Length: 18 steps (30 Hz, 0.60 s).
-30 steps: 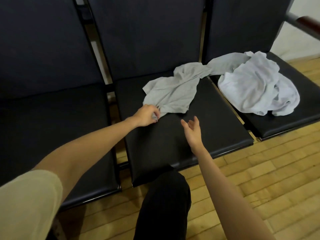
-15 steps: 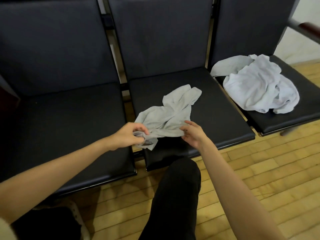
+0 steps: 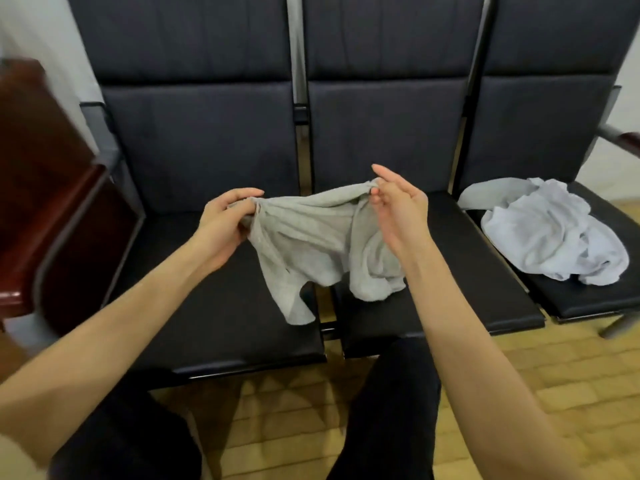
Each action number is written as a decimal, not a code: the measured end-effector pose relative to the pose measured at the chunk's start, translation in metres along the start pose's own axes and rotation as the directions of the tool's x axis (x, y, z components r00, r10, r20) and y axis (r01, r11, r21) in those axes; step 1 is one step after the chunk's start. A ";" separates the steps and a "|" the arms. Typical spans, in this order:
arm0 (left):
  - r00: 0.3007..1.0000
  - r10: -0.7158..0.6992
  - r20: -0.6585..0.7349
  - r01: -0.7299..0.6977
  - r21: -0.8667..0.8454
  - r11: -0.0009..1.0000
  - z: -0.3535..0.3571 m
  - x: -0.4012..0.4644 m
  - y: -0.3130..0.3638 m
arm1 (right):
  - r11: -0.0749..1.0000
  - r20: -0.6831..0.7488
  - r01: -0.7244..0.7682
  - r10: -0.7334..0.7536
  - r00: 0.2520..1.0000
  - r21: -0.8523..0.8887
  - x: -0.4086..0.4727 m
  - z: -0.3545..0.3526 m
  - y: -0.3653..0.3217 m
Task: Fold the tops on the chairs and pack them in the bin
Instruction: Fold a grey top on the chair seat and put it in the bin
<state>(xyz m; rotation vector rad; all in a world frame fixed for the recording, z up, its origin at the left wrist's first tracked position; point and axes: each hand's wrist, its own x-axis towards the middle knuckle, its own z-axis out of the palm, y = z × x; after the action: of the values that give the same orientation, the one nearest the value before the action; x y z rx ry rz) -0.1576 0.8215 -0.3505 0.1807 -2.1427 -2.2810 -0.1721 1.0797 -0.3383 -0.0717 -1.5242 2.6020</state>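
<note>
Three dark chairs (image 3: 214, 299) stood abreast; left hand (image 3: 221, 226) and right hand (image 3: 398, 209) each pinched the grey top (image 3: 311, 244) aloft over the middle seats' front edge, apparently spreading it before folding; white top (image 3: 550, 237) waited on the right seat.

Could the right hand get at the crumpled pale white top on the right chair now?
Probably not yet: the right hand pinches the grey top. The pale white top lies uncovered.
</note>
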 end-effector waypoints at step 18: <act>0.960 0.099 -0.262 -0.003 0.344 0.939 -0.211 -0.033 -0.006 | 0.983 0.161 -0.095 0.120 0.980 -0.156 -0.016 0.158 0.086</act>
<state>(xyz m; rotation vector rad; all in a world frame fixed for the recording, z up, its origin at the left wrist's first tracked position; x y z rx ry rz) -0.1060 0.6147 -0.3662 0.4120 -2.3333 -1.7163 -0.1794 0.8997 -0.3360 0.0574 -1.8181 2.6326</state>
